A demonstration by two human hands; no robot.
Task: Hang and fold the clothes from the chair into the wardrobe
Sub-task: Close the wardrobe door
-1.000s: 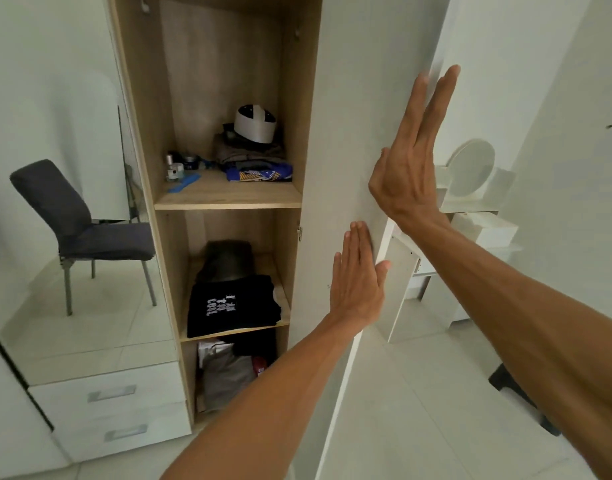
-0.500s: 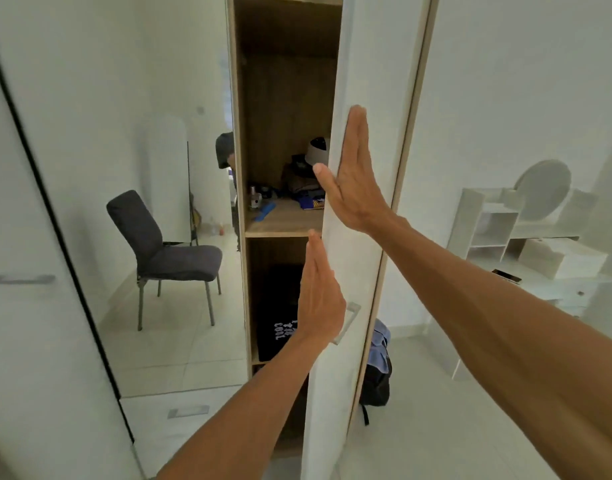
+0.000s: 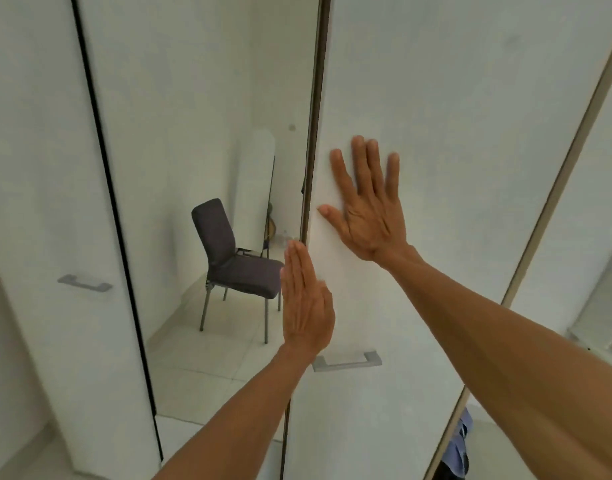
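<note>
Both hands are raised to a tall white wardrobe door [image 3: 453,133]. Right hand [image 3: 366,206] lies flat against the door's face near its left edge, fingers straight and spread, gripping nothing. Left hand [image 3: 306,299] is lower, at the door's left edge, seen side-on with its fingers straight and pressed together and its palm turned toward the door. It holds nothing, and whether it touches the panel cannot be told.

A grey bar handle [image 3: 346,360] sits on the door just below the left hand's wrist. A thin dark gap runs down the door's left edge.

Left of the door is a mirror panel [image 3: 193,98] showing a dark grey chair [image 3: 235,261] with metal legs on a pale tiled floor. Further left of the door stands another white door [image 3: 38,168] with a similar handle [image 3: 84,283]. Beyond the door's lower right edge, a bit of blue fabric [image 3: 460,441] is visible near the floor. No clothes can be seen on the chair or in the hands.
</note>
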